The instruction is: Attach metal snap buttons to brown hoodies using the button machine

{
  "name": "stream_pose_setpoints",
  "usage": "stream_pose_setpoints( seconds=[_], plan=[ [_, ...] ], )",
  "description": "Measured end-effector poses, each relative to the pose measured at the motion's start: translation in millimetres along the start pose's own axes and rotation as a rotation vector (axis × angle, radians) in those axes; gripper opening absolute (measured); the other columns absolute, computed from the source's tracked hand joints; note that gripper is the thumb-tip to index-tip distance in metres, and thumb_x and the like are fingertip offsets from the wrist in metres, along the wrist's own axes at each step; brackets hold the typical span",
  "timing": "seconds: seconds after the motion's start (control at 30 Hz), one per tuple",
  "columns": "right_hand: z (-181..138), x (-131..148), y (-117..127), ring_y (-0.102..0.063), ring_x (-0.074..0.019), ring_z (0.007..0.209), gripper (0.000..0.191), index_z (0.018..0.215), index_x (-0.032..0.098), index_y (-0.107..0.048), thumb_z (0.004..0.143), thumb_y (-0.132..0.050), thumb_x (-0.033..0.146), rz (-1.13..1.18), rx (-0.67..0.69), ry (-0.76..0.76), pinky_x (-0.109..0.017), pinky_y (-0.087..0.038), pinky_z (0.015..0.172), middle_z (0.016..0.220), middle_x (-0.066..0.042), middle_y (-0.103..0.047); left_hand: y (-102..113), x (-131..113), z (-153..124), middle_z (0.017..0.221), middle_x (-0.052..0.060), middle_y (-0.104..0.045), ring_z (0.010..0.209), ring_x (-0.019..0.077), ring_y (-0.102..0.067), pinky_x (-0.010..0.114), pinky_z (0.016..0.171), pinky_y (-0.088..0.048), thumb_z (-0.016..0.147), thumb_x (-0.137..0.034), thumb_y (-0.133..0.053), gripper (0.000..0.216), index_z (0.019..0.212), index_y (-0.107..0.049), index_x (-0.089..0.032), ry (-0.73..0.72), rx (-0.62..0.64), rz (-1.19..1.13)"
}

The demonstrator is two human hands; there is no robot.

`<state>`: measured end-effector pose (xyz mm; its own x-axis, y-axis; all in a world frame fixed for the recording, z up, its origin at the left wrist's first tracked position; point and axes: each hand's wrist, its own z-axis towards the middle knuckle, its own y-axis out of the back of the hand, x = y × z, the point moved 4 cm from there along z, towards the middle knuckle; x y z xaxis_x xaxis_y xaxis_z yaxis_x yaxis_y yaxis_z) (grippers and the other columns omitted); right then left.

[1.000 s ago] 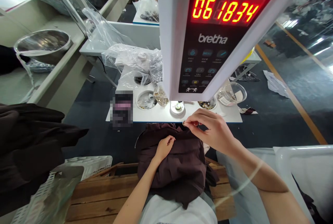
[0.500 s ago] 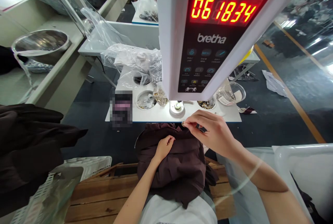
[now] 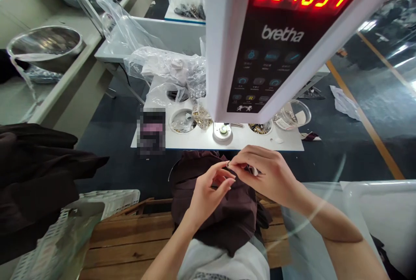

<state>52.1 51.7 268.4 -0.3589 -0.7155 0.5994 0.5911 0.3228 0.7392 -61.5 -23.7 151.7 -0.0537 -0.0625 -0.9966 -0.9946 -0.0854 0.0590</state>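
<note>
Between thumb and fingertips my right hand (image 3: pixel 266 169) pinches a small metal snap button (image 3: pixel 228 164), mostly covered by the fingers. My left hand (image 3: pixel 208 189) has its fingers apart, and its index fingertip reaches the button. Under both hands a dark brown garment (image 3: pixel 214 223) lies bunched over my lap. Just beyond them, the white press machine (image 3: pixel 221 115) rises over its tabletop, with a round metal die (image 3: pixel 222 131) at the front edge.
Metal parts fill the right round well (image 3: pixel 260 128); the left well (image 3: pixel 183 121) holds parts and plastic. A clear tub (image 3: pixel 294 115) stands at the tabletop's right. Plastic bags (image 3: pixel 172 67) lie behind. More dark cloth (image 3: pixel 42 158) hangs at left, above a white basket (image 3: pixel 120 202).
My left hand has lifted off the garment, opened its fingers and come up to the right hand's fingertips. The right hand still pinches the button. The view has shifted slightly.
</note>
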Motion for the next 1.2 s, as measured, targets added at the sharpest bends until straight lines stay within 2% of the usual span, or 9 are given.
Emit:
stream_pose_setpoints(
  seconds=[0.07, 0.17, 0.37, 0.67, 0.93, 1.2],
  plan=[
    [-2.1, 4.5, -1.2, -0.056, -0.0100, 0.067, 0.011, 0.079, 0.016, -0.062, 0.083, -0.052, 0.013, 0.032, 0.016, 0.007, -0.022, -0.045, 0.063, 0.073, -0.002, -0.062, 3.8, -32.6, -6.7, 0.087, 0.001, -0.067, 0.064, 0.0077, -0.062, 0.019, 0.062, -0.052, 0.080, -0.022, -0.061, 0.041, 0.119, -0.049, -0.023, -0.125, -0.067, 0.018],
    [-5.1, 10.4, -1.0, -0.054, -0.0093, 0.066, 0.009, 0.080, 0.016, -0.061, 0.082, -0.054, 0.012, 0.079, 0.038, 0.019, -0.021, -0.045, 0.063, 0.072, -0.001, -0.060, 8.3, -52.1, -14.3, 0.090, 0.000, -0.068, 0.069, 0.0067, -0.064, 0.015, 0.063, -0.052, 0.079, -0.012, -0.060, 0.042, 0.117, -0.051, -0.026, -0.216, -0.144, 0.037],
    [-10.9, 13.7, 2.3, -0.054, -0.0095, 0.070, 0.009, 0.083, 0.016, -0.061, 0.084, -0.053, 0.012, 0.185, 0.073, 0.004, -0.022, -0.046, 0.066, 0.077, -0.002, -0.061, 7.3, -53.8, -18.6, 0.081, -0.004, -0.070, 0.058, 0.0029, -0.060, 0.010, 0.054, -0.050, 0.078, -0.003, -0.058, 0.038, 0.108, -0.058, -0.026, -0.263, -0.146, -0.051],
    [-13.6, 14.2, 10.5, -0.058, -0.0088, 0.075, 0.009, 0.088, 0.017, -0.064, 0.084, -0.056, 0.015, 0.382, 0.130, -0.063, -0.019, -0.049, 0.067, 0.082, -0.002, -0.064, 10.6, -62.6, -22.9, 0.079, -0.003, -0.072, 0.054, 0.0052, -0.062, 0.013, 0.052, -0.053, 0.077, -0.001, -0.059, 0.040, 0.111, -0.059, -0.024, -0.358, -0.124, -0.007],
    [-8.9, 20.8, 18.8, -0.060, -0.0091, 0.074, 0.010, 0.086, 0.018, -0.065, 0.084, -0.055, 0.015, 0.426, 0.209, -0.085, -0.018, -0.050, 0.066, 0.080, -0.002, -0.066, 11.6, -64.5, -28.6, 0.081, -0.002, -0.073, 0.056, 0.0068, -0.065, 0.013, 0.051, -0.056, 0.075, -0.002, -0.062, 0.041, 0.111, -0.060, -0.023, -0.408, -0.112, -0.005],
    [-8.8, 23.3, 20.4, -0.060, -0.0093, 0.073, 0.010, 0.085, 0.017, -0.065, 0.084, -0.055, 0.016, 0.404, 0.212, -0.091, -0.019, -0.050, 0.066, 0.080, -0.003, -0.065, 10.2, -66.4, -28.0, 0.083, 0.000, -0.073, 0.055, 0.0081, -0.067, 0.013, 0.050, -0.056, 0.076, -0.005, -0.063, 0.037, 0.109, -0.061, -0.021, -0.427, -0.117, -0.026]
  ],
)
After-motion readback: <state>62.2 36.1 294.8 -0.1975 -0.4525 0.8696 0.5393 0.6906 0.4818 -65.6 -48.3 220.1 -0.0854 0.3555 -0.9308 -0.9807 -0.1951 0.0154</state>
